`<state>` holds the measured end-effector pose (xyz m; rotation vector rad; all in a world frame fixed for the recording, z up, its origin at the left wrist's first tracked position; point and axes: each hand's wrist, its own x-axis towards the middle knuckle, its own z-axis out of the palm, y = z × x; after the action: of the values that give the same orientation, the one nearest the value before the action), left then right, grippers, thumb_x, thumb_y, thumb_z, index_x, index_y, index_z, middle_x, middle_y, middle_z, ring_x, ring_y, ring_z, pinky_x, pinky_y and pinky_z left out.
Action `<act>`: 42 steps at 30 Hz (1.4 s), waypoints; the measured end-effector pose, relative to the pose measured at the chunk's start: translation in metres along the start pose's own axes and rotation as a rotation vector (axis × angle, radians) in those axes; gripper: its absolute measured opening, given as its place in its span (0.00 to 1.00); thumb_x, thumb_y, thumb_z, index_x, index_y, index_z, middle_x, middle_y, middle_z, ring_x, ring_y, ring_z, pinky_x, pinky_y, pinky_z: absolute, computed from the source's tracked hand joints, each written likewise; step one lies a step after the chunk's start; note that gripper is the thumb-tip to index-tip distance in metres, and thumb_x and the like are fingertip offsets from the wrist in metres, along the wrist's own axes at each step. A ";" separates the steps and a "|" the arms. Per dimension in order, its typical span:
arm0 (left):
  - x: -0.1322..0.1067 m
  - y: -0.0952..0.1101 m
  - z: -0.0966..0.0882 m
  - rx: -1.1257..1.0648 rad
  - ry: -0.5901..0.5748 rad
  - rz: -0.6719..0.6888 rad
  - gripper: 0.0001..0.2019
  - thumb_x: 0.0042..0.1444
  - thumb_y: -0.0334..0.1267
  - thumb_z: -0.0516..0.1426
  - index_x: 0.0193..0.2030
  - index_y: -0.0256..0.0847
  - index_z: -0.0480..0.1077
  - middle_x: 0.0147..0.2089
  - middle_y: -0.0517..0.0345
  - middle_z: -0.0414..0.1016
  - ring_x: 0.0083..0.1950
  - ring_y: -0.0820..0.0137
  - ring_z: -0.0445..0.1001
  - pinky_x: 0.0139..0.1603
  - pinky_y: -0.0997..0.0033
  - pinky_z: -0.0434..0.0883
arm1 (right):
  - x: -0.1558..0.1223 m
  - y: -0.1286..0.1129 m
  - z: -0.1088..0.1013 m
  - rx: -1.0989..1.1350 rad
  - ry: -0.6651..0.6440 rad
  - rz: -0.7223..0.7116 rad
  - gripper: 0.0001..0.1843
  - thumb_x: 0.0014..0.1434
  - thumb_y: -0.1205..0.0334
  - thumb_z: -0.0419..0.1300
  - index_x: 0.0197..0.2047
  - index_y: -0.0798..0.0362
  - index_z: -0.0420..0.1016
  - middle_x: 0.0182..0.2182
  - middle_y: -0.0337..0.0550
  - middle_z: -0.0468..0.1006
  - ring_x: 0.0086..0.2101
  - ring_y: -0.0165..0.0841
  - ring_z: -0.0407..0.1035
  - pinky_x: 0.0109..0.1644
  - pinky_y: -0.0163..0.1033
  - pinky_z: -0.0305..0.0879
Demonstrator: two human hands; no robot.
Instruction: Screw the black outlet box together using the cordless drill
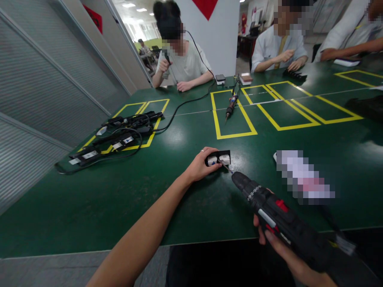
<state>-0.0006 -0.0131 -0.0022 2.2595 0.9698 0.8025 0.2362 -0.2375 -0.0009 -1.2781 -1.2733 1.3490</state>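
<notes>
My left hand (205, 164) is closed around a small black holder with two pale compartments (226, 158), steadying it on the green table. In my right hand (271, 235) is a black cordless drill driver (266, 205) with red switches. Its long thin bit (226, 166) points away from me to the left and reaches the holder's face near my left thumb. Whether the tip touches a screw there is too small to tell. The drill body covers part of my right fingers.
Black power strips (119, 137) with cables lie at the left. A slim electric screwdriver (231, 107) rests inside a yellow taped rectangle (237, 136). A blurred phone-shaped object (302, 175) lies right of the drill. People (185, 59) sit across the green table (167, 171).
</notes>
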 end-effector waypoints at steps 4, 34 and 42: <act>0.000 0.000 0.000 0.005 0.003 -0.004 0.21 0.55 0.44 0.59 0.55 0.42 0.64 0.53 0.51 0.68 0.55 0.63 0.68 0.59 0.58 0.66 | 0.000 0.000 0.001 0.059 0.011 0.001 0.22 0.64 0.56 0.54 0.59 0.41 0.53 0.42 0.42 0.72 0.29 0.31 0.67 0.37 0.40 0.70; -0.001 0.002 0.000 -0.002 0.008 -0.018 0.21 0.55 0.42 0.60 0.54 0.42 0.64 0.52 0.51 0.68 0.54 0.63 0.68 0.58 0.59 0.65 | 0.000 0.001 0.001 0.094 -0.007 0.006 0.27 0.64 0.56 0.55 0.62 0.43 0.48 0.41 0.43 0.71 0.30 0.33 0.67 0.37 0.42 0.68; 0.000 0.004 0.000 -0.003 0.025 0.004 0.21 0.54 0.41 0.60 0.54 0.41 0.64 0.52 0.50 0.68 0.54 0.63 0.68 0.58 0.58 0.66 | 0.000 -0.006 0.000 -0.034 0.006 0.013 0.16 0.63 0.57 0.55 0.54 0.45 0.60 0.36 0.41 0.72 0.30 0.32 0.68 0.37 0.40 0.71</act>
<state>0.0014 -0.0153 0.0003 2.2541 0.9752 0.8350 0.2360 -0.2371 0.0053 -1.3153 -1.2910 1.3365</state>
